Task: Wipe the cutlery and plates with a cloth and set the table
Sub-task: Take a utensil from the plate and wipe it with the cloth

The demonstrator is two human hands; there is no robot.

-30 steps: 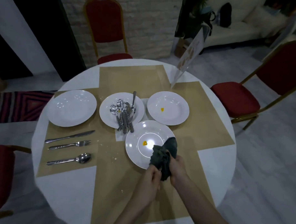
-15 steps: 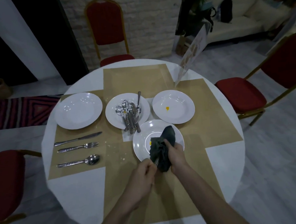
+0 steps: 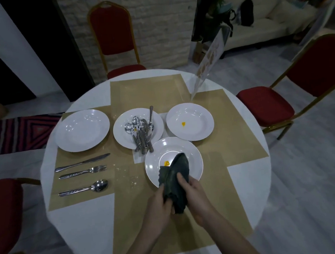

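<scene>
Four white plates on the round counter [image 3: 71, 225], so let's go through them. The far-left plate [image 3: 82, 129] holds nothing visible. The middle plate [image 3: 123, 135] carries the pile of cutlery [image 3: 141, 134]: spoons with bowls toward the far side, handles bunched toward the near rim and poking over it, one piece lying the other way with its handle pointing away from the person. The right plate [image 3: 199, 129] has a small yellow spot at its centre. The near plate [image 3: 154, 165] has a yellow spot too, right at the edge of the dark cloth [image 3: 177, 176].

That cloth is bunched into a long shape, its tip pointing out over the near plate's centre, its long axis running back toward the person. Both hands have it: the left hand [image 3: 159, 205] with fingers curled round the lower end, the right hand [image 3: 195, 198] with thumb on top and fingers wrapped underneath. Whether anything sits inside the cloth I cannot tell.

Off to the left on the tan mat, a knife [image 3: 82, 162], fork [image 3: 82, 172] and spoon [image 3: 83, 188] lie parallel, well apart from the plates, handles to the left, working ends to the right.
</scene>
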